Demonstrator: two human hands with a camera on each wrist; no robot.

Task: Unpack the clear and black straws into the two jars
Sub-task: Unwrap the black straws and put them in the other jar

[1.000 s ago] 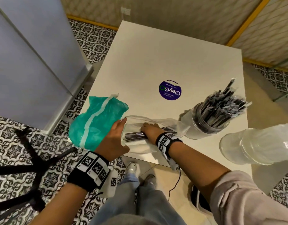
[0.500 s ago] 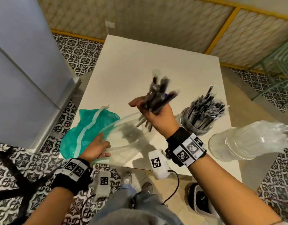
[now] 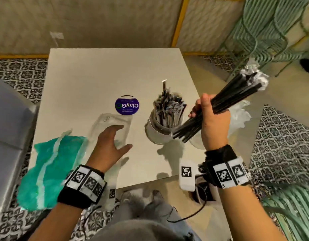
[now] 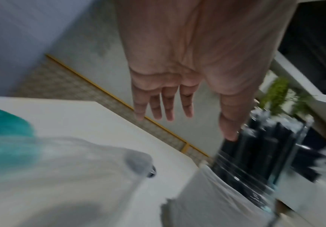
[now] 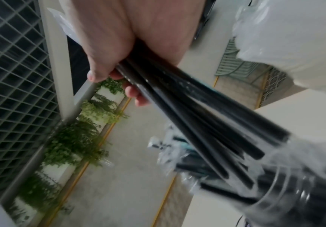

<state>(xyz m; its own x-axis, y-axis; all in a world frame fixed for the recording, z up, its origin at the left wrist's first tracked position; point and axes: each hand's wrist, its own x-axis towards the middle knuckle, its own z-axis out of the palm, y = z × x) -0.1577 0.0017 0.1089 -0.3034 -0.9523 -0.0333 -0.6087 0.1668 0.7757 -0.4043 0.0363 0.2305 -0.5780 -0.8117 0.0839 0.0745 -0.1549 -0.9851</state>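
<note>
My right hand (image 3: pixel 209 115) grips a bundle of black straws (image 3: pixel 237 96) in clear wrappers, tilted with its lower ends beside the jar of black straws (image 3: pixel 165 124) on the white table (image 3: pixel 98 80). In the right wrist view the straw bundle (image 5: pixel 197 122) points down toward the jar (image 5: pixel 293 192). My left hand (image 3: pixel 112 141) lies flat and spread over the clear plastic bag (image 3: pixel 113 122); in the left wrist view the left hand's fingers (image 4: pixel 165 106) are straight. A second clear jar (image 3: pixel 196 141) is mostly hidden behind my right hand. A clear plastic packet (image 3: pixel 240 115) lies behind it.
A teal plastic bag (image 3: pixel 51 169) hangs over the table's near left edge. A purple round sticker (image 3: pixel 126 106) is on the table centre. A green wire chair (image 3: pixel 265 32) stands at the far right, a grey cabinet (image 3: pixel 5 127) on the left.
My right hand carried the black straws from above the clear bag rightward past the jar. My left hand let go of the bag's edge and now lies flat on it.
</note>
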